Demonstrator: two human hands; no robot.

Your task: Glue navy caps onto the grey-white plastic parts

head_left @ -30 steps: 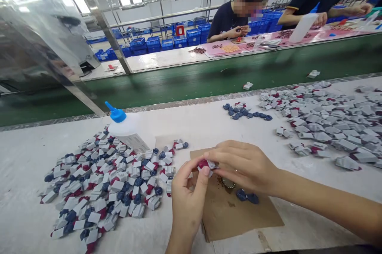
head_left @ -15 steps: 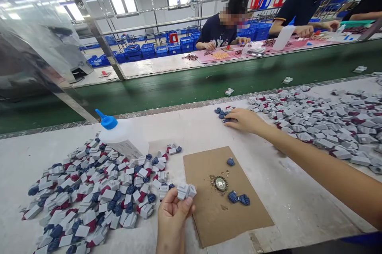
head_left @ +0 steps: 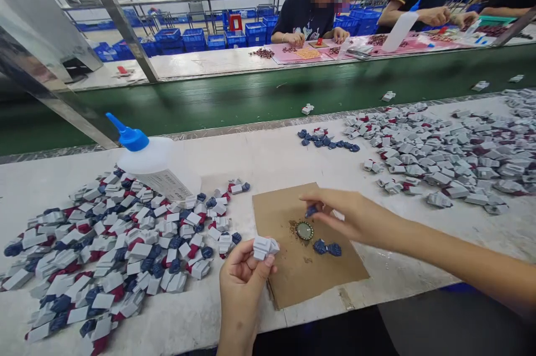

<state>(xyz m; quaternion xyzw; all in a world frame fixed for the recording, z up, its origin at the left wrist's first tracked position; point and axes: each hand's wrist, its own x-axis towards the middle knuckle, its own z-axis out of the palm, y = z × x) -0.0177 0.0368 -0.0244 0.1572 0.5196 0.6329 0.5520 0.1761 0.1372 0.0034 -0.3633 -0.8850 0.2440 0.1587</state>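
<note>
My left hand is closed on a small light grey plastic piece, pinched between thumb and fingers at the cardboard's left edge. Over the cardboard sheet, my right hand pinches a small dark blue piece at its fingertips. Just below those fingertips lies a crimped bottle cap, with brown crumbs around it. Two more dark blue pieces rest on the cardboard to the right of the cap.
A heap of grey, red and blue pieces covers the left, with a white bottle standing behind it. More grey pieces spread at right. Blue pieces lie near the green conveyor belt. Co-workers sit beyond.
My right hand has come back from the blue pieces by the belt to above the cardboard, where it now pinches a blue piece. My left hand still holds the grey piece. The view has tilted down.
</note>
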